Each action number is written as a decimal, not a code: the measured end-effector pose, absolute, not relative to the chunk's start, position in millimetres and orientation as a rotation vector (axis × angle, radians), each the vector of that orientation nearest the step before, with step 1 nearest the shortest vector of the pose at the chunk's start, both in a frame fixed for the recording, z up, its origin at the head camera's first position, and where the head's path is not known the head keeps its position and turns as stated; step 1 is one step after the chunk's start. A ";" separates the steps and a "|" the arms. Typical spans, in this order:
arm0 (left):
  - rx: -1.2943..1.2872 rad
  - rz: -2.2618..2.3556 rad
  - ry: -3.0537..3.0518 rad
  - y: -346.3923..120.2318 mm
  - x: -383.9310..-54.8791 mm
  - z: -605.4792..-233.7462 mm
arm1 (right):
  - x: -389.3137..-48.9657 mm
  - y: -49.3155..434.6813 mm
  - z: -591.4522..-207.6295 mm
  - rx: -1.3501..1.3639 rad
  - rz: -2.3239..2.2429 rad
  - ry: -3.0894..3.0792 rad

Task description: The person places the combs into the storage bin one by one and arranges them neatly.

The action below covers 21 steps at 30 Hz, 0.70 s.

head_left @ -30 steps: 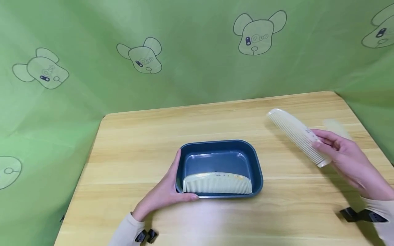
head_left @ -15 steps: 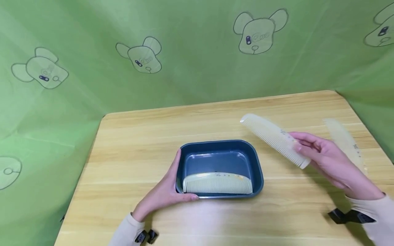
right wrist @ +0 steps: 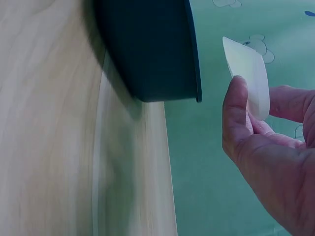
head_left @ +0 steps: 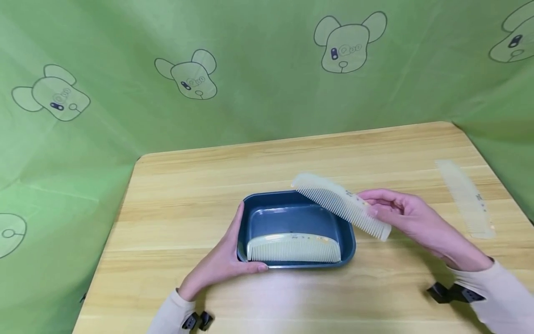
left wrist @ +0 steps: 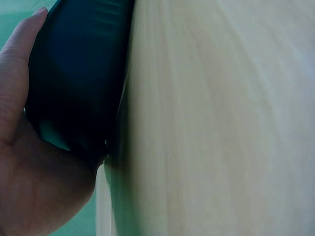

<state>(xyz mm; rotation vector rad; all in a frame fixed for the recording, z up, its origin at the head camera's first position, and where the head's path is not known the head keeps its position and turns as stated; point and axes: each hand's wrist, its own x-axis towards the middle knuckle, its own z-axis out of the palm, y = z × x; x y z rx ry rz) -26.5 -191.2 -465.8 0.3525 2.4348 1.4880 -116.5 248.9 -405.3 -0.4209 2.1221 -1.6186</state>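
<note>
A dark blue box [head_left: 292, 222] stands on the table, its inside facing the head camera. My left hand [head_left: 223, 260] holds its near left corner, thumb along the front wall and fingers along the left side. Inside, a pale comb [head_left: 296, 249] leans at the front wall with its teeth downward. Over the box's right rim, my right hand [head_left: 396, 215] pinches a second pale comb [head_left: 329, 195] near one end, thumb on the near face. This comb slants, with its far end up over the back rim. The right wrist view shows the held comb [right wrist: 253, 78] end-on, above the box's rim.
A third pale comb [head_left: 465, 199] lies flat on the wooden table [head_left: 192, 185] at the right, beyond the right forearm. Green cloth [head_left: 267, 106] printed with bear heads hangs behind and at both sides of the table.
My right hand has carried its comb leftward from the table's right part to over the box's right rim, uncovering the third comb. The left hand and the box stay put.
</note>
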 end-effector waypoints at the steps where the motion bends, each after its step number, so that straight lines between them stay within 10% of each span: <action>1: 0.359 1.495 2.433 -191.1 -26.6 -465.8 | -116.1 247.3 -405.3 -0.422 -1.622 2.115; 21: 0.388 1.520 2.445 -191.2 -26.5 -466.2 | -111.6 209.0 -409.4 -0.635 -1.611 2.046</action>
